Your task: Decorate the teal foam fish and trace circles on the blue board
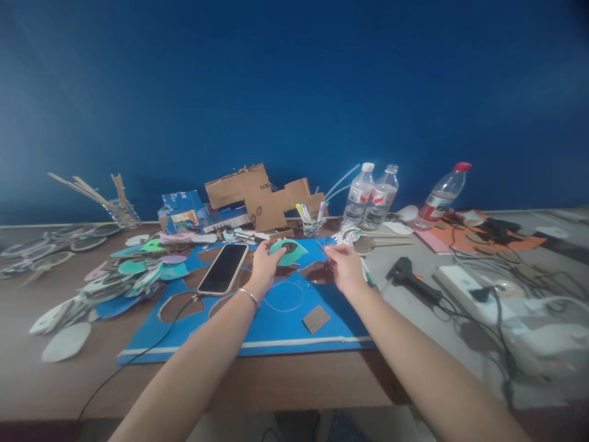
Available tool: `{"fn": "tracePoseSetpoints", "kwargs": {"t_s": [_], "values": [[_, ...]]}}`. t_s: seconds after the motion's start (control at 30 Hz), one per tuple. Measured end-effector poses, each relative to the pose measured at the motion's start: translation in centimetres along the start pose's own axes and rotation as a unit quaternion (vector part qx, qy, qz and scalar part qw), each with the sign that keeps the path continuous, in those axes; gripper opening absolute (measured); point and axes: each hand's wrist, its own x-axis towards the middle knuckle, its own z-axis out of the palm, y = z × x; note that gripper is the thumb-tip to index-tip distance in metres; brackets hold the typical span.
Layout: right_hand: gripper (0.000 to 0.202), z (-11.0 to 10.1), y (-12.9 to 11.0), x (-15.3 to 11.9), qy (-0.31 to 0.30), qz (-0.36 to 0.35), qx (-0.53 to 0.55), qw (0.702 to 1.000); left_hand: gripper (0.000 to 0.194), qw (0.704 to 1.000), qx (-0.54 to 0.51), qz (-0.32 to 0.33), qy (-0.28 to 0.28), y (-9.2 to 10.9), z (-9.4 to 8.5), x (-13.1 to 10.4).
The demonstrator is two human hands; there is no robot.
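Green, with a dark patch in its middle, the leaf-shaped piece [289, 258] sits clamped in the fingers of your left hand [263, 268]. You pinch it at its left edge, so most of it juts out to the right of your fingertips, toward your other hand. The fingers of your right hand [346, 265] are together on a slim pointed tool [319, 245] – its tip angles up and left, near the green piece but apart from it.

Both your hands are over the far part of the blue sheet [271, 325], which lies on the counter [276, 383] with several rounded openings cut through it. A pale circle [283, 296] is drawn on the sheet between your forearms, and a small cardboard scrap [316, 319] lies to the right of that. Just left of your left hand, the phone [224, 269] lies screen up (a dark cable runs from its near end).

Farther left is a heap of cut pieces [131, 276], some green, some blue, some whitish. Past your right forearm you have the black glue gun [416, 282] – near the white power strip [469, 293] – and beyond your right hand stand two clear bottles [370, 199].
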Motion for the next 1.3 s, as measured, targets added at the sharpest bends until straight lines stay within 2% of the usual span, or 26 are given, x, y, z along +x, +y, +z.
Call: {"fn": "tracePoseSetpoints", "kwargs": {"t_s": [0.27,0.43,0.6,0.8,0.97,1.13,1.3], "values": [[0.026,0.2,-0.1,-0.6,-0.039,-0.081,-0.118,0.989,0.035,0.999,-0.027,-0.004,0.017,-0.3,-0.2,0.5],[0.023,-0.1,0.1,-0.6,-0.036,-0.097,-0.183,0.978,0.038,0.994,-0.048,0.028,0.092,-0.1,-0.6,0.8],[0.021,0.0,-0.1,-0.9,-0.048,-0.102,-0.226,0.967,0.037,0.989,-0.084,0.001,0.125,0.4,-0.7,0.7],[0.020,0.1,-0.2,-1.0,-0.068,-0.106,-0.256,0.958,0.034,0.976,-0.129,-0.012,0.174,0.1,-0.9,1.2],[0.027,0.1,-0.1,-0.9,-0.076,-0.108,-0.208,0.969,0.030,0.976,-0.148,-0.009,0.160,0.0,-1.0,1.3],[0.042,-0.1,-0.2,-1.1,-0.065,-0.129,-0.260,0.955,0.020,0.978,-0.169,-0.055,0.106,0.4,-0.6,1.2],[0.016,-0.2,-0.3,-0.9,-0.038,-0.175,-0.286,0.941,0.017,0.977,-0.175,-0.104,0.060,1.3,0.2,0.5]]}}
